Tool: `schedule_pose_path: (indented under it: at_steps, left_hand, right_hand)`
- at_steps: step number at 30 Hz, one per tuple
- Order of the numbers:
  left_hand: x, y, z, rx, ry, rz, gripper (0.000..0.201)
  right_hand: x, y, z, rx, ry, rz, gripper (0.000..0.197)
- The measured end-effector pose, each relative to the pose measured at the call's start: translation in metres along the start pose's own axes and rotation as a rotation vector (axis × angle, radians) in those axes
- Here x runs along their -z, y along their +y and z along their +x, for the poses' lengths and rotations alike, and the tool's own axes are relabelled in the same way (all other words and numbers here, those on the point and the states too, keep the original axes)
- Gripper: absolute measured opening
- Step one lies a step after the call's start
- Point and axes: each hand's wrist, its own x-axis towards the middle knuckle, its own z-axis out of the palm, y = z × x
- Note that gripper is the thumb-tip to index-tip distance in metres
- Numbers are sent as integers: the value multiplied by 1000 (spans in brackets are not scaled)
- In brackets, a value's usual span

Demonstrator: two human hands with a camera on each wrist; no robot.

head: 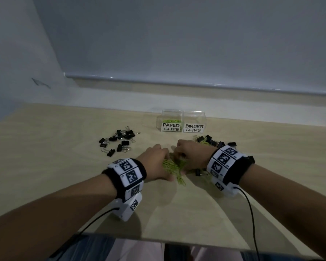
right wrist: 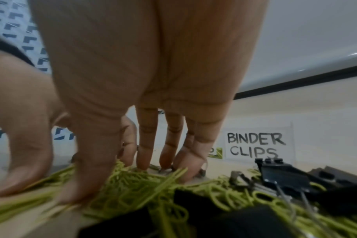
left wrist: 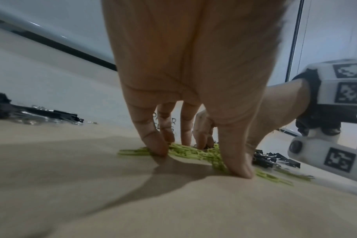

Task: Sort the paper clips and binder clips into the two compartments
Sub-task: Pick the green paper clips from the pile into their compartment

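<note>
A heap of green paper clips lies on the table's middle, with a few black binder clips mixed in at its right. My left hand and right hand stand on the heap from either side, fingers pointing down. In the left wrist view the left hand presses its fingertips on the paper clips. The right hand does the same on the paper clips, beside a binder clip. Behind stand the clear PAPER CLIPS compartment, holding some green clips, and the BINDER CLIPS compartment.
Several black binder clips are scattered at the left, and another group lies with green clips beyond my right wrist. The wooden table ends at a wall ledge behind the compartments. Wrist cables trail toward the near edge.
</note>
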Motion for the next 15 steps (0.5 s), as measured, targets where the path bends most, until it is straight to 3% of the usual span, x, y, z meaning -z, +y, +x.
schedule_pose_path:
  at_steps: [5,10,15]
  left_hand:
    - [6,3,15,-35,26,-77,36]
    - [10,0,22,-66,9,-39,25]
    - [15,-6,26,-91,19,-55,20]
  right_hand:
    - [2,6,1,-3,59,5,25]
    - [0,11,1,51,105,-74,15]
    - [-2,23,2,20,219,121,12]
